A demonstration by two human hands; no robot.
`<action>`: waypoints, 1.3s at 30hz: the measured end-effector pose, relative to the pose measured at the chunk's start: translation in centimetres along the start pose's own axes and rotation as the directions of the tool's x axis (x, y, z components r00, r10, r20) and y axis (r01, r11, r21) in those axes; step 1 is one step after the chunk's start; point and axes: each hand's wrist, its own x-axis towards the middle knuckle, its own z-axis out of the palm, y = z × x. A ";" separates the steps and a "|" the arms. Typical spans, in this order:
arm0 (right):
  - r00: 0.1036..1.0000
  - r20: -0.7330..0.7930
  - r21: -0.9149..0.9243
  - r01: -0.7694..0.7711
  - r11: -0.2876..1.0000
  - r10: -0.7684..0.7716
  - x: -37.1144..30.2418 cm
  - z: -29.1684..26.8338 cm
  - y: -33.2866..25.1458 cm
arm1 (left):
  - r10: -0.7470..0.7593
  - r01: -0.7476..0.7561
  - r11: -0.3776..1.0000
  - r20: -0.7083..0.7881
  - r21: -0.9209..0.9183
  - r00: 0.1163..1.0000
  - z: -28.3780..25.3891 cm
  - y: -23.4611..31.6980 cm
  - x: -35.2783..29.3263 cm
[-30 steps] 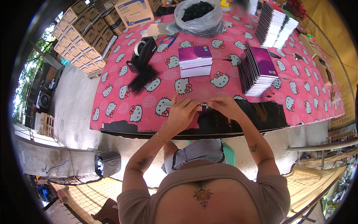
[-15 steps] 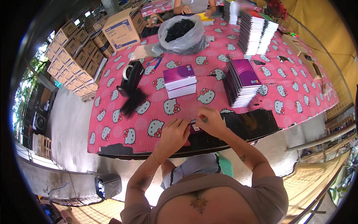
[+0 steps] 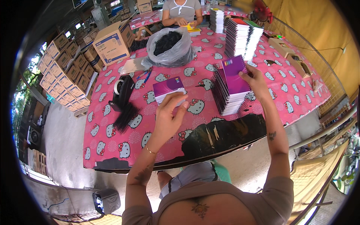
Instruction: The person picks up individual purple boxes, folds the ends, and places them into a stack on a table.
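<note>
My right hand (image 3: 258, 83) grips the right edge of a purple-covered notebook (image 3: 233, 73), thumb on its cover. That notebook is over the top of a tall stack of spiral notebooks (image 3: 229, 103) with black coils; whether it rests fully on the stack, I cannot tell. My left hand (image 3: 170, 114) is raised with its fingers apart and nothing in them, just in front of a lower stack of purple notebooks (image 3: 165, 86), and hides part of it. Loose black spiral coils (image 3: 126, 117) lie left of that hand, beside a black tape dispenser (image 3: 123, 92).
A plastic bag of black coils (image 3: 170, 56) stands farther back, with blue pens (image 3: 146, 75) nearby. Taller notebook stacks (image 3: 236, 39) rise at the back right. Across the table, a person's hands (image 3: 185, 23) handle a yellow notebook. A cardboard box (image 3: 112, 43) stands at the far left.
Both hands were together over a notebook at the table's front edge. My right hand has carried it up and right to the tall stack; my left has lifted toward the lower stack.
</note>
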 end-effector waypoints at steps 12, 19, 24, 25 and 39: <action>0.986 -0.119 -0.438 0.050 0.898 -0.113 3.1 0.2 6.4 | 0.154 -0.236 0.768 0.186 0.596 0.970 -0.3 -14.8 0.5; 0.885 -0.015 0.041 0.466 0.884 -0.466 -6.4 8.1 -2.2 | 0.172 -0.163 0.781 0.044 0.603 0.984 -2.8 -8.3 0.5; 0.920 0.390 0.577 -0.205 0.791 -0.046 -10.9 19.2 7.5 | -0.034 -0.162 0.887 0.411 0.432 0.911 1.3 -6.2 -8.7; 0.925 0.376 0.521 -0.157 0.839 -0.060 -11.8 20.2 8.0 | -0.061 -0.049 0.909 0.248 0.413 0.967 1.6 -5.7 -10.0; 0.849 0.525 0.358 -0.164 0.919 -0.053 -12.4 22.3 6.8 | -0.235 0.198 0.531 -0.081 0.824 0.969 -9.9 -19.9 -11.6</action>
